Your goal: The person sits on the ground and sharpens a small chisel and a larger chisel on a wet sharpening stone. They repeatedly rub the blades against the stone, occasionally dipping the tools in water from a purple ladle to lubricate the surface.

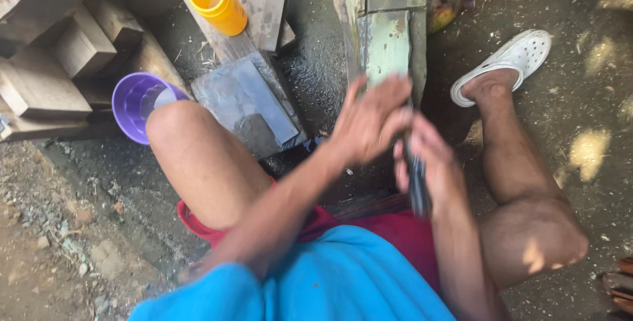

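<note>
Both your hands meet above your knees: your right hand (428,163) grips a dark, blurred blade-like tool (417,186), fingers wrapped round it. Your left hand (369,120) lies against it, fingers pressed together, near a wet grey flat stone (247,100)

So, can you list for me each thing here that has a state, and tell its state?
left hand: open, fingers spread, on the dark tool
right hand: closed around the dark tool
dark tool: held upright, blurred
yellow cup: lying tilted, open mouth showing
purple cup: open, contents unclear
flat grey stone: lying flat, looks wet
</note>
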